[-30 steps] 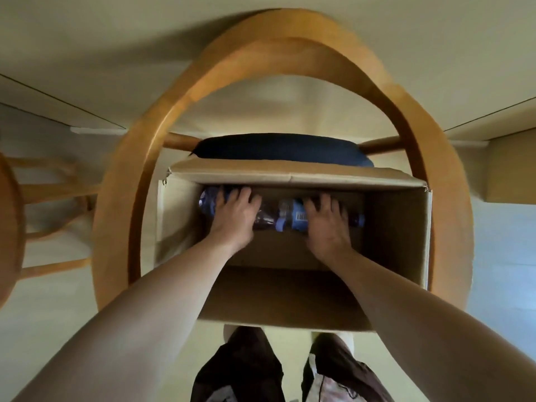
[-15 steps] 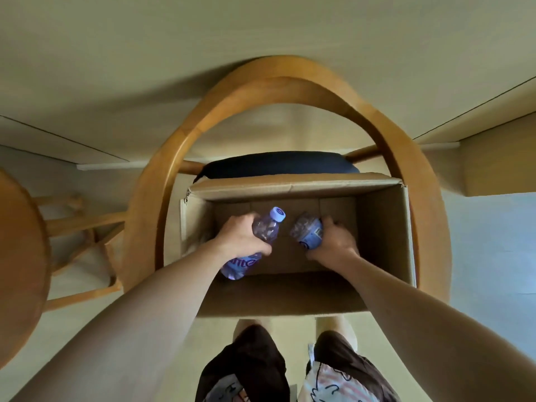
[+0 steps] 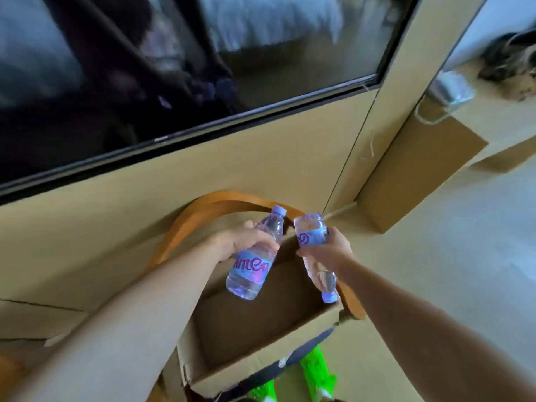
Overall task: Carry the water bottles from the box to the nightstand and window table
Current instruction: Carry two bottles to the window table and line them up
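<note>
Just one head-worn wide-angle view, tilted forward and down, close over the open cardboard box (image 3: 261,338), both forearms reaching in from the bottom edge, dark TV screen (image 3: 174,68) up top.

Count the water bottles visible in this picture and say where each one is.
2. One bottle is in the left hand, cap up; the other bottle is in the right hand, cap down. None shows in the box.
</note>
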`<state>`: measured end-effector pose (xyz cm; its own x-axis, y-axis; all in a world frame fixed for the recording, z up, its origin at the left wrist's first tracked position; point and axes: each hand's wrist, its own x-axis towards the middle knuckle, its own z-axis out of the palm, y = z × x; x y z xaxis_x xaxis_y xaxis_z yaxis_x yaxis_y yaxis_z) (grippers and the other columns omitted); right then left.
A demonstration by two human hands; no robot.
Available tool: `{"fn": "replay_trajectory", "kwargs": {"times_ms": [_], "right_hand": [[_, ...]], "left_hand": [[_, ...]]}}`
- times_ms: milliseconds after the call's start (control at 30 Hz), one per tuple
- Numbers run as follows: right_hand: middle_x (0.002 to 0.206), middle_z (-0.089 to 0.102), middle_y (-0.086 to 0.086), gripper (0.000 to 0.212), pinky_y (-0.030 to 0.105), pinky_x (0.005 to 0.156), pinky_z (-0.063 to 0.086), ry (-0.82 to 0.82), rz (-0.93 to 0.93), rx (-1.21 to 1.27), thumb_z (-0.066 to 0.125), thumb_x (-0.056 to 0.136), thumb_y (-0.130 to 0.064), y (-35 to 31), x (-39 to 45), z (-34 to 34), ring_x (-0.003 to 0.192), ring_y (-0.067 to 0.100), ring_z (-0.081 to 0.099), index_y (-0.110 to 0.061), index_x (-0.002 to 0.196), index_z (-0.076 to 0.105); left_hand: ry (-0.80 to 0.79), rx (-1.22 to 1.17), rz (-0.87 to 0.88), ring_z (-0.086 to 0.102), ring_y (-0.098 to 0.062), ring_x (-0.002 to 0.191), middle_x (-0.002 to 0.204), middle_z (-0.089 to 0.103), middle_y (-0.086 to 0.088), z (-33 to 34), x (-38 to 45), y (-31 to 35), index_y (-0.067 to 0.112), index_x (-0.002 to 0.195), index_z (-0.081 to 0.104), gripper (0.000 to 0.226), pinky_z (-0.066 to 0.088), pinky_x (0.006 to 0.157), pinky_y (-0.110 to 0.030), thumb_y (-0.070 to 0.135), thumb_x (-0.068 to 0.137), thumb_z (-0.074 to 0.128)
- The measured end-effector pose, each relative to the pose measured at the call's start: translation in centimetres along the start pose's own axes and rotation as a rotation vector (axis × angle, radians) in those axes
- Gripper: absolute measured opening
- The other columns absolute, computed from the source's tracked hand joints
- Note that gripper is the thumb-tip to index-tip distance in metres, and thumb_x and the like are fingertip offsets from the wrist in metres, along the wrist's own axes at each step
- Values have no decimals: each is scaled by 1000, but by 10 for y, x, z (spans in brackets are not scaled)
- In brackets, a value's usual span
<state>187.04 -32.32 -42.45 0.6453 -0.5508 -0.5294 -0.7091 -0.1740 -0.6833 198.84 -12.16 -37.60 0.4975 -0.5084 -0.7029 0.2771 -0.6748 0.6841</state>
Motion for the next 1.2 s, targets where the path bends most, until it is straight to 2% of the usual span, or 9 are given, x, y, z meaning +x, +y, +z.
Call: {"fn": "replay_trajectory", "kwargs": {"times_ms": [133,200,367,500,700,800,967,1067,1200], "right_hand": [[94,71,1,54,36,68,60,144,-14,286,93,52,-30,-11,-30,-87,81,19,71,-24,95,61],[92,73,1,54,29,56,54,190,-38,383,93,53,-33,-10,-47,-134,73,17,71,-22,98,64],[85,73,2,56,28,58,54,299,-109,530,92,55,-34,24,-88,-252,65,17,69,-16,103,68],[88,74,10,51,28,56,52,407,-146,653,94,63,-28,83,-125,-348,61,17,65,-13,105,69],[77,71,9,35,21,47,49,588,-155,727,90,72,-18,171,-186,-478,50,13,63,-10,101,72],[87,77,15,34,28,60,54,705,-125,750,91,69,-23,210,-209,-531,62,19,66,-15,98,74],[92,79,13,40,37,68,59,875,-81,788,93,63,-32,268,-228,-608,70,25,70,-18,96,75],[93,79,13,52,42,73,61,966,-51,807,93,55,-39,300,-227,-650,78,30,74,-18,99,74],[96,78,16,48,45,79,62,1063,-11,849,93,63,-34,337,-210,-712,94,41,74,-15,102,73]], "left_hand": [[-64,-188,159,69,-24,63,78,72,-11,43,-20,91,13,92,67,28,58,62,-29,20,68,80],[-99,-251,207,66,-24,59,75,70,-10,75,-28,132,13,91,66,25,57,59,-28,23,72,79],[-118,-272,320,68,-28,61,82,71,-13,183,-46,220,11,94,67,46,58,62,-35,45,72,87],[-107,-231,438,69,-24,54,71,73,-9,297,-62,280,12,99,67,49,57,57,-31,40,66,89],[-243,-164,537,70,-27,62,77,72,-13,451,-80,345,9,105,67,57,58,61,-35,40,60,87],[-307,-65,591,73,-28,65,78,76,-10,516,-84,376,14,99,70,46,60,65,-35,44,67,85],[-446,15,638,74,-25,60,75,77,-9,619,-82,428,16,93,70,29,58,51,-30,35,76,84],[-572,88,640,76,-32,76,94,79,-15,677,-71,458,19,97,73,27,62,77,-44,35,77,83],[-680,147,694,77,-28,74,87,79,-11,752,-42,504,18,98,70,32,62,68,-37,37,77,85]]}}
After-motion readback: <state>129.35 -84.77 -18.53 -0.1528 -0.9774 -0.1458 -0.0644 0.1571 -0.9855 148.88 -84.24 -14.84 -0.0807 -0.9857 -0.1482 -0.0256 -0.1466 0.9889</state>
